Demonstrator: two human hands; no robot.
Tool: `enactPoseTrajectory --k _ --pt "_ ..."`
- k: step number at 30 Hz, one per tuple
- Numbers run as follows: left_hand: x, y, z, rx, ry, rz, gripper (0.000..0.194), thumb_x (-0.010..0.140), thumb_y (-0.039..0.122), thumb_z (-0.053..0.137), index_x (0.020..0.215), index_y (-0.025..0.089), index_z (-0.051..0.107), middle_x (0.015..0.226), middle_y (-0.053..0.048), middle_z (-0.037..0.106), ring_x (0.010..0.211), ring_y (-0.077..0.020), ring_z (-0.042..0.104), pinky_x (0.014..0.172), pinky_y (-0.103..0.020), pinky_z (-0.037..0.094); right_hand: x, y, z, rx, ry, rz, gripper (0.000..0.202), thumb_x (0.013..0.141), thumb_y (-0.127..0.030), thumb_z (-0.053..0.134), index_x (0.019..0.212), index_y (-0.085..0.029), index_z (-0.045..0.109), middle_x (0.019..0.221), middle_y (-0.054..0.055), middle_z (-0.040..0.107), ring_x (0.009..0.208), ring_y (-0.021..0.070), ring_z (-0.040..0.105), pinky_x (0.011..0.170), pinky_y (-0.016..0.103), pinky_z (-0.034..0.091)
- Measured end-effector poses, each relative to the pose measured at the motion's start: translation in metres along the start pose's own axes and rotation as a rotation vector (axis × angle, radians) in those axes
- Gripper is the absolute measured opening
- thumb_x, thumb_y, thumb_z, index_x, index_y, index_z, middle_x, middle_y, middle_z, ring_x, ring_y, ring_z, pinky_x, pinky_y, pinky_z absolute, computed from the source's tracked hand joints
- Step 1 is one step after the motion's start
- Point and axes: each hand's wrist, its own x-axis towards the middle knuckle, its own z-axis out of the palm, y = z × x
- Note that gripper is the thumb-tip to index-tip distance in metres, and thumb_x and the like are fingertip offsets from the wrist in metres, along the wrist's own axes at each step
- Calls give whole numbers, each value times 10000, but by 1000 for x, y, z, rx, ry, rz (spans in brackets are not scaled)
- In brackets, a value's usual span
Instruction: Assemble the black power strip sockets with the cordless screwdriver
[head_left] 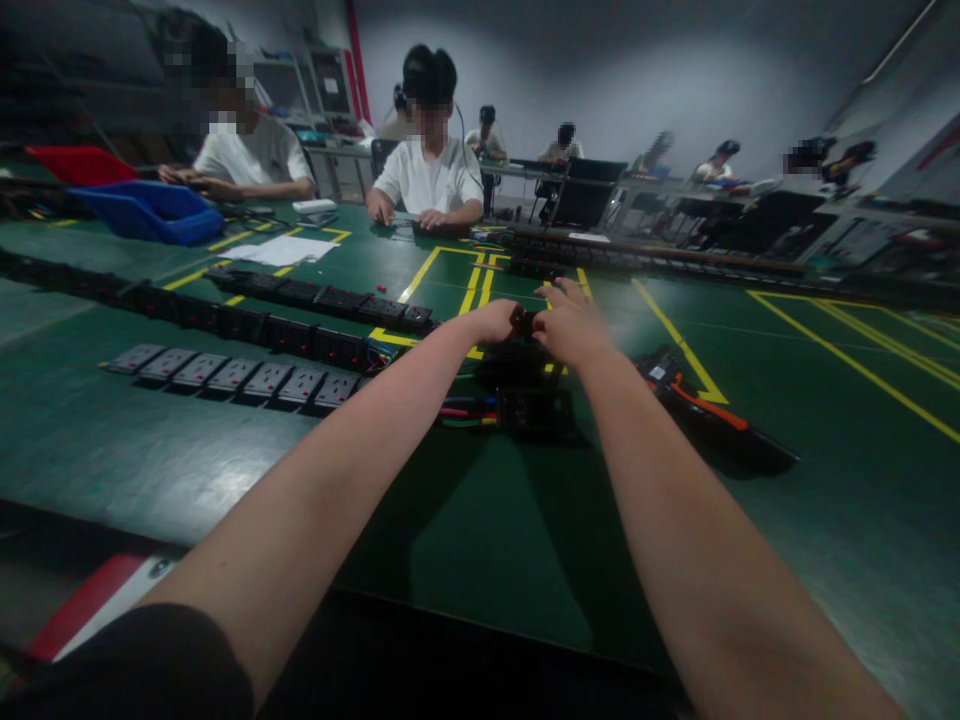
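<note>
Both my arms reach out over the green table. My left hand [497, 322] is closed, its fingertips on a small black part [528, 322] whose kind I cannot make out. From the other side my right hand [571, 325] pinches the same part, with some fingers raised. Just below them on the table lies a black socket housing [534, 410] with red, blue and green-yellow wires [461, 411] running into its left end. A row of grey socket modules [236, 376] lies to the left. To the right is a black and orange hand tool [712, 415].
Long black socket strips [225, 318] stretch across the left, and more black strips [637, 253] lie along the far side. A blue bin [146, 210], a red bin [86, 165] and white paper [279, 250] are at the far left. Two co-workers [427, 175] sit opposite.
</note>
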Motion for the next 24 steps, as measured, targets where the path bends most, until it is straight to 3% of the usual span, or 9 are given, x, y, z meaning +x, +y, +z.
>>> enactPoseTrajectory --k 10,17,24 --pt "-3 0 -3 -8 -19 40 279 651 141 676 914 124 764 843 -70 755 858 -251 673 868 -355 542 0 2 3 11 -50 -47 166 923 -161 636 947 -196 796 1437 139 601 1426 376 398 1115 594 456" --pt "-3 2 -2 26 -77 57 213 656 190 699 854 131 753 772 -47 715 773 -206 629 821 -328 519 3 1 -2 -23 -118 -58 97 867 -158 729 885 -203 812 1481 111 587 1464 417 370 1157 619 412" --pt "-3 -1 -2 34 -85 42 226 664 143 680 878 126 748 792 -53 714 737 -195 613 743 -313 500 8 10 3 128 -137 -55 106 867 -156 688 819 -199 772 1354 139 642 1326 361 509 1133 554 457"
